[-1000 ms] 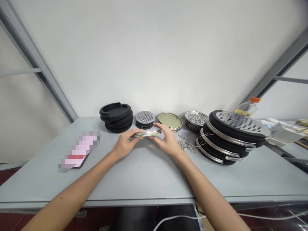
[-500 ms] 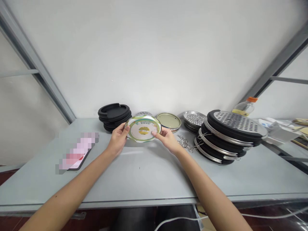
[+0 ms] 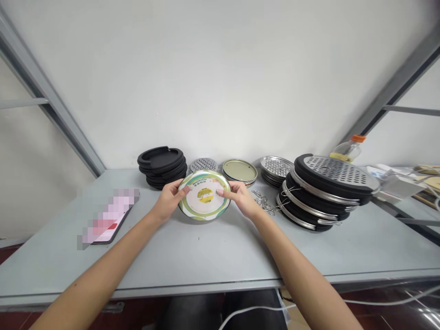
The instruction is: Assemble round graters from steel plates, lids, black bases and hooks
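Note:
Between my two hands I hold a round tin lid (image 3: 205, 208), white with a green patterned border and a yellow print in its middle. My left hand (image 3: 167, 200) grips its left edge, thumb on the printed face. On the opposite edge, my right hand (image 3: 242, 198) pinches it the same way. The lid is raised above the table, tilted so its print faces me. Behind it stand a stack of olive-gold round lids (image 3: 239, 170) and some perforated metal discs (image 3: 204, 165). A pile of small wire clips (image 3: 264, 203) lies close to my right hand.
Black rings (image 3: 162, 167) are stacked at the back left, and a phone (image 3: 112, 220) lies in front of them. Grater plates (image 3: 276, 168) stand at the back. A tall stack of black-rimmed graters (image 3: 323, 197) leans on the right, before a bottle (image 3: 347, 150). A white cable (image 3: 257, 309) hangs below the table edge (image 3: 199, 291).
The lid has tipped so more of its printed face shows, and it sits slightly lower. Both hands keep their hold on it. The perforated discs behind it are now more visible.

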Tool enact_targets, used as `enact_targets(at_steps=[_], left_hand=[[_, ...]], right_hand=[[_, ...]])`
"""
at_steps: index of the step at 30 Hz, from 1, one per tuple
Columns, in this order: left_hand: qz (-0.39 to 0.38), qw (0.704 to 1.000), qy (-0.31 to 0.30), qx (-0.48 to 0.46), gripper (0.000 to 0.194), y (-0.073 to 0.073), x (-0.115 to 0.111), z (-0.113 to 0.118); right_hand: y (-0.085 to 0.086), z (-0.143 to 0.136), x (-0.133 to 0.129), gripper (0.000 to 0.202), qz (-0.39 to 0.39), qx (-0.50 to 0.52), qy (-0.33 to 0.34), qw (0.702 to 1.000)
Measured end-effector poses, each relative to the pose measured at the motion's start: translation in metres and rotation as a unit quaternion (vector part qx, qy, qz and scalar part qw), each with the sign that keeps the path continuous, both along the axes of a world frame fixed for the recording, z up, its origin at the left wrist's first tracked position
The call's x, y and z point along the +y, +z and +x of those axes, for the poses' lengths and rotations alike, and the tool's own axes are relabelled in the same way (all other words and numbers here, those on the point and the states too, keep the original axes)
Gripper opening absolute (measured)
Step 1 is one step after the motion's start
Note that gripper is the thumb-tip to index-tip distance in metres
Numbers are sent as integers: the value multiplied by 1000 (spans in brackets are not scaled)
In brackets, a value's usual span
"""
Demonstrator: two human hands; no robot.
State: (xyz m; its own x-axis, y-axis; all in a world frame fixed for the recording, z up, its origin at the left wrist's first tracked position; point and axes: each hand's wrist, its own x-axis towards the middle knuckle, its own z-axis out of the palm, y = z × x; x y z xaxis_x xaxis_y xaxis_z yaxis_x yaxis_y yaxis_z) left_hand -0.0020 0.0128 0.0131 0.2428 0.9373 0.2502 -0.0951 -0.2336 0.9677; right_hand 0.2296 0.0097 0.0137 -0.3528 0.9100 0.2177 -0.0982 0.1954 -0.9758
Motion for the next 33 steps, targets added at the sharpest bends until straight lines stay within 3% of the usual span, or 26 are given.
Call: enact_targets(at_steps=[6, 11, 15, 20, 23, 27, 30, 33], left_hand=[[-29, 999, 28, 5, 43, -3, -1, 7], [-59, 989, 43, -131, 49, 1, 1, 7], [-95, 969, 50, -223, 52, 7, 1, 8], [-99, 961, 54, -251, 48, 7, 2, 9], [-68, 971, 47, -223, 44, 7, 3, 6], [39, 989, 61, -128, 41, 8, 6, 0], [121, 985, 115, -34, 42, 9, 6, -5], [194, 971, 119, 68, 41, 9, 3, -7]], right_hand=[[-3, -5, 0, 26, 9, -12, 11, 1000], [0, -2, 2, 29, 36, 35, -30, 998], [0, 0, 4, 38, 19, 10, 3, 1000], [-9, -6, 5, 36, 35, -30, 42, 998], [-10, -7, 6, 33, 51, -35, 11, 998], [-5, -3, 5, 30, 114, -50, -46, 991], [-4, 0, 3, 27, 201, -100, -106, 969], [-6, 3, 2, 24, 288, -153, -159, 932]])
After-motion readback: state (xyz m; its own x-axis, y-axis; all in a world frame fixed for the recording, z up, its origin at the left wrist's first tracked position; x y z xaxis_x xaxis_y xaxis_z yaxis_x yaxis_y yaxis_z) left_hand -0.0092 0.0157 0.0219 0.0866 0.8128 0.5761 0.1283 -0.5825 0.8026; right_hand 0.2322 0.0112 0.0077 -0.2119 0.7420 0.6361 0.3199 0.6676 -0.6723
